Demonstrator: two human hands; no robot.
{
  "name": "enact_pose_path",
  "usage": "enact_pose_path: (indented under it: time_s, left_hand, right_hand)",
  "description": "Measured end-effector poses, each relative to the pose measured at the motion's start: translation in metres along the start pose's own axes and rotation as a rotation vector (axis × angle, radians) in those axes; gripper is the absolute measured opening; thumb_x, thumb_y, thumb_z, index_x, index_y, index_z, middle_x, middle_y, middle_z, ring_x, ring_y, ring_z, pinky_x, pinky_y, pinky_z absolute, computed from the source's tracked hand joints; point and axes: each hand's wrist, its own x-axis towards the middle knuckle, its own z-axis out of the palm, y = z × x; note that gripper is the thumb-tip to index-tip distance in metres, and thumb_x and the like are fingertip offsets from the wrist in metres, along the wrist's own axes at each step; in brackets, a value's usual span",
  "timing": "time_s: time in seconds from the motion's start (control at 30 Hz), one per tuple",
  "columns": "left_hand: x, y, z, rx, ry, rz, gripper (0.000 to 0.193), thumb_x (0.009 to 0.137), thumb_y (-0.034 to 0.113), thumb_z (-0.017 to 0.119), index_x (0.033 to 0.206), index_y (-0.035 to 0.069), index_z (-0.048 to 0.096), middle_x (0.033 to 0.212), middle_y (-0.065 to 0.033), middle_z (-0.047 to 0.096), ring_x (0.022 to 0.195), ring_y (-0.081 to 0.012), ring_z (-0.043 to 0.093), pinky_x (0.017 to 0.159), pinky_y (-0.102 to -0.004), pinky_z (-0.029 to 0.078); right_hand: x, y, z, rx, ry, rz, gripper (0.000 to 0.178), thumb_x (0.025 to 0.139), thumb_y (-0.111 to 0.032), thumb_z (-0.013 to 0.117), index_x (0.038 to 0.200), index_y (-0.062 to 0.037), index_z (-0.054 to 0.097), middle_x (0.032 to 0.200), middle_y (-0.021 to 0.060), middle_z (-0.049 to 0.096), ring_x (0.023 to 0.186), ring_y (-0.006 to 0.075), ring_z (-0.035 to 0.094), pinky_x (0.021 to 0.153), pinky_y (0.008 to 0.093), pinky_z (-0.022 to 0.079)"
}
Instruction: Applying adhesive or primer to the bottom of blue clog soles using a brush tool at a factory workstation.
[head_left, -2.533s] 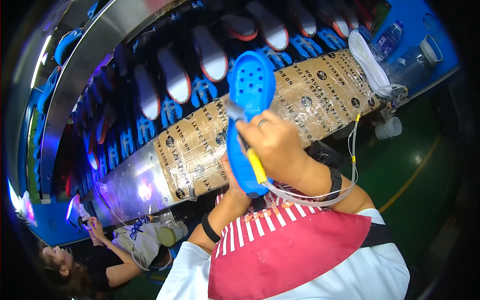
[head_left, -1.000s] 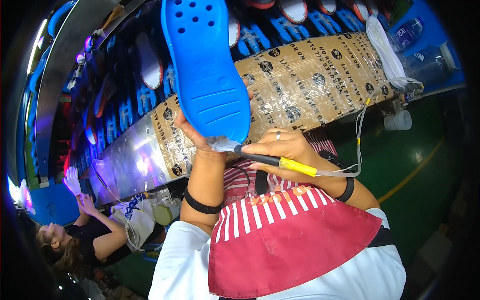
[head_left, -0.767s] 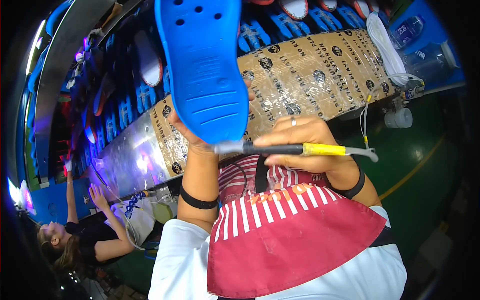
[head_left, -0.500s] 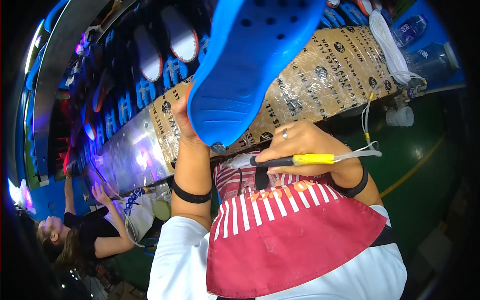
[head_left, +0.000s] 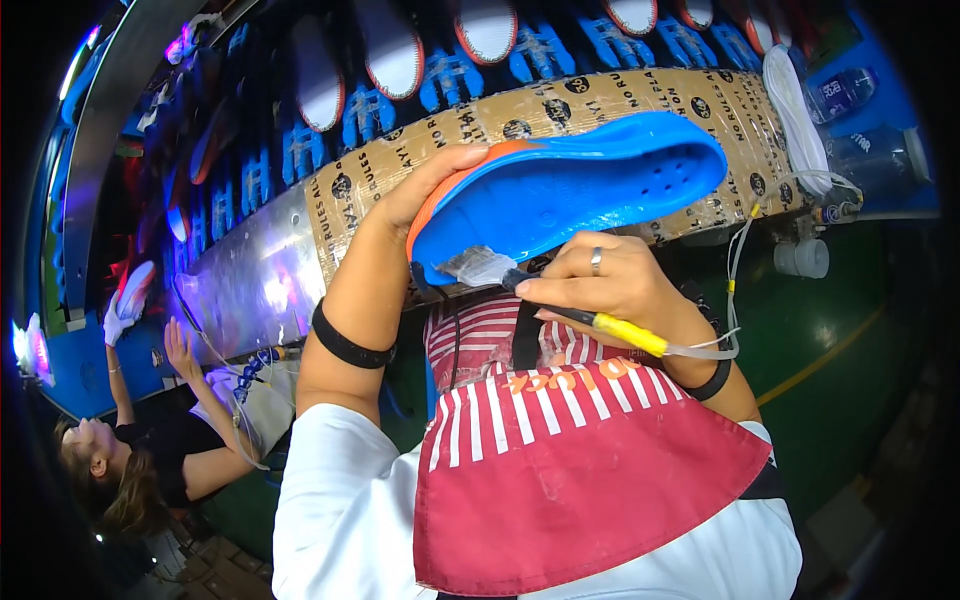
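Observation:
Tilted above the padded table edge is a blue shoe sole with an orange rim at its left end, its hollow inner side facing me. My left hand grips it by that orange end; part of the fingers is hidden behind the sole. In my right hand is a brush with a black handle, yellow tape and a clear tube at its back end. Its pale bristles lie at the near rim of the sole's left end; whether they touch it I cannot tell.
Printed brown cardboard under clear film covers the table edge. Beyond it stand rows of blue soles and white shoe uppers. At right are a white strip and clear bottles. A co-worker at left holds a shoe.
The sole has turned from its underside to its hollow side and come lower. The brush has moved up and left to its rim. The co-worker now holds up a shoe.

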Motion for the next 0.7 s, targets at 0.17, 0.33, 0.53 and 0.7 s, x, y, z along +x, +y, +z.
enact_pose_path:
  time_s: [0.17, 0.33, 0.53, 0.7]
  left_hand:
    - [-0.007, 0.008, -0.001, 0.091, 0.068, -0.149, 0.051, 0.086, 0.038, 0.053, 0.121, 0.002, 0.053, 0.103, -0.0187, 0.064, 0.084, -0.0246, 0.066, 0.070, -0.0342, 0.056]
    - [-0.015, 0.014, -0.010, 0.146, 0.011, -0.199, 0.054, 0.085, 0.041, 0.053, 0.125, 0.005, 0.051, 0.104, -0.0193, 0.063, 0.086, -0.0247, 0.066, 0.071, -0.0356, 0.056]
    - [-0.026, 0.004, -0.003, 0.082, 0.147, -0.159, 0.058, 0.084, 0.043, 0.053, 0.127, 0.004, 0.048, 0.111, -0.0212, 0.060, 0.091, -0.0270, 0.065, 0.076, -0.0388, 0.055]
    - [-0.024, -0.036, 0.001, -0.080, 0.185, -0.042, 0.064, 0.082, 0.044, 0.055, 0.129, 0.001, 0.044, 0.117, -0.0225, 0.057, 0.098, -0.0300, 0.062, 0.084, -0.0418, 0.053]
  right_hand:
    - [-0.006, -0.003, -0.002, 0.113, -0.143, 0.046, 0.025, 0.065, -0.008, 0.070, 0.090, -0.0079, 0.068, 0.071, 0.0045, 0.062, 0.066, 0.0192, 0.059, 0.058, 0.0300, 0.049]
    - [-0.007, -0.004, -0.001, -0.019, -0.019, 0.024, 0.027, 0.066, -0.006, 0.070, 0.092, -0.0070, 0.068, 0.070, 0.0041, 0.061, 0.066, 0.0189, 0.059, 0.058, 0.0287, 0.049]
    - [-0.011, -0.001, -0.001, 0.123, 0.002, 0.064, 0.033, 0.062, -0.009, 0.078, 0.092, -0.0045, 0.067, 0.068, 0.0067, 0.061, 0.063, 0.0210, 0.058, 0.055, 0.0315, 0.045]
    - [-0.001, 0.004, -0.003, 0.289, 0.084, 0.382, 0.022, 0.071, -0.010, 0.074, 0.090, -0.0024, 0.069, 0.070, 0.0122, 0.064, 0.059, 0.0195, 0.059, 0.057, 0.0285, 0.046]
